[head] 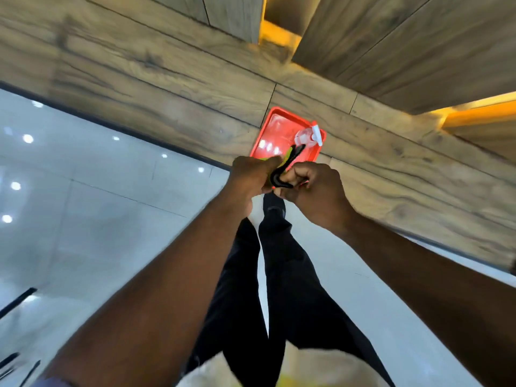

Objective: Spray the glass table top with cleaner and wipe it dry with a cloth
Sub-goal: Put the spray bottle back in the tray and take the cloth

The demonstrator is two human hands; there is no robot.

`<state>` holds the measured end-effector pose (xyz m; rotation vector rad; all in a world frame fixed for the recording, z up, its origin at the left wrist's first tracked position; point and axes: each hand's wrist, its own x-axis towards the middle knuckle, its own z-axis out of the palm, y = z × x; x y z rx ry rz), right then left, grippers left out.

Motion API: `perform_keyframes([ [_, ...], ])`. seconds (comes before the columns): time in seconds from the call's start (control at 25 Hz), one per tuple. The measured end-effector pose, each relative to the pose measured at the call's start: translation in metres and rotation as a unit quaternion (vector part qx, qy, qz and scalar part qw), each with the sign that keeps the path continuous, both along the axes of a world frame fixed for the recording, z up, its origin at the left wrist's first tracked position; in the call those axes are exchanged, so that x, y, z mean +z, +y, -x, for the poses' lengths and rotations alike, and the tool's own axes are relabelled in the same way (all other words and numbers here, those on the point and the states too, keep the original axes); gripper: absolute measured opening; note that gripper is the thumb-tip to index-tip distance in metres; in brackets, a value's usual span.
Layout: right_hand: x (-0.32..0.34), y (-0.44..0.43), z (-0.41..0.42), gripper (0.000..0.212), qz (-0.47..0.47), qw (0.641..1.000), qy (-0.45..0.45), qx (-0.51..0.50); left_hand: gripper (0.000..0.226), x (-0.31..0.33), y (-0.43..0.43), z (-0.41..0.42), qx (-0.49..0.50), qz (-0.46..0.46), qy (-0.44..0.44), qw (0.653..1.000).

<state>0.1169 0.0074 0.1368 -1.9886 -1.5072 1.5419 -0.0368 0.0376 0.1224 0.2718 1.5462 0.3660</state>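
Left hand and right hand both grip a bunched green-black cloth, held in the air. Spray bottle lies in red tray at near edge of wooden surface.

Both bare forearms are stretching forward and meeting just above the middle of the view, the left one slanting up from 7 o'clock and the right one from 4 o'clock. The left hand is curling its fingers round one end of a black-and-green cloth, the back of the hand facing up. The right hand, just beside it at its 3 o'clock, is pinching the other end, fingers bending in towards the left hand.
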Motion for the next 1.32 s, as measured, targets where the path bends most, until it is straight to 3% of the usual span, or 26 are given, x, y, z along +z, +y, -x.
perform_keyframes([
  [0.12, 0.093, -0.016, 0.012, 0.025, 0.002, 0.996, 0.071, -0.056, 0.027, 0.082, -0.004, 0.021, 0.000, -0.015, -0.011, 1.000],
  [0.24, 0.156, -0.020, 0.030, 0.023, 0.005, 0.983, 0.122, -0.133, 0.009, 0.155, -0.015, 0.041, 0.046, -0.041, -0.024, 0.998],
  [0.32, 0.178, -0.018, 0.044, 0.020, 0.035, 0.970, 0.170, -0.171, 0.017, 0.187, -0.020, 0.050, 0.075, -0.060, -0.039, 0.995],
  [0.6, 0.259, 0.030, 0.071, 0.006, 0.027, 0.881, 0.380, -0.280, 0.021, 0.264, -0.015, 0.103, 0.253, -0.135, -0.060, 0.956],
  [0.68, 0.282, 0.052, 0.078, 0.019, 0.011, 0.863, 0.401, -0.307, 0.016, 0.287, -0.006, 0.112, 0.296, -0.179, -0.048, 0.937],
  [0.76, 0.303, 0.071, 0.091, 0.035, -0.031, 0.871, 0.385, -0.303, 0.033, 0.311, 0.004, 0.126, 0.317, -0.232, -0.053, 0.918],
  [0.84, 0.324, 0.087, 0.104, 0.046, -0.054, 0.876, 0.380, -0.292, 0.036, 0.333, 0.013, 0.142, 0.286, -0.259, -0.048, 0.921],
  [0.96, 0.349, 0.109, 0.118, 0.056, -0.042, 0.861, 0.413, -0.293, 0.016, 0.355, 0.023, 0.161, 0.193, -0.278, -0.004, 0.941],
  [1.04, 0.363, 0.120, 0.127, 0.055, -0.045, 0.860, 0.430, -0.273, 0.010, 0.364, 0.028, 0.173, 0.077, -0.332, 0.090, 0.936],
  [1.08, 0.368, 0.125, 0.132, 0.052, -0.059, 0.870, 0.422, -0.248, 0.016, 0.366, 0.032, 0.181, -0.012, -0.371, 0.192, 0.908],
  [1.16, 0.379, 0.135, 0.136, 0.046, -0.153, 0.917, 0.337, -0.151, 0.026, 0.373, 0.040, 0.195, -0.163, -0.421, 0.414, 0.790],
  [1.2, 0.382, 0.142, 0.134, 0.043, -0.233, 0.935, 0.254, -0.083, 0.028, 0.379, 0.045, 0.202, -0.199, -0.440, 0.480, 0.733],
  [1.28, 0.392, 0.159, 0.128, 0.040, -0.383, 0.921, 0.064, 0.038, 0.032, 0.391, 0.057, 0.217, -0.225, -0.479, 0.497, 0.687],
  [1.32, 0.395, 0.168, 0.125, 0.036, -0.427, 0.902, -0.001, 0.063, 0.033, 0.400, 0.062, 0.223, -0.227, -0.498, 0.465, 0.696],
])
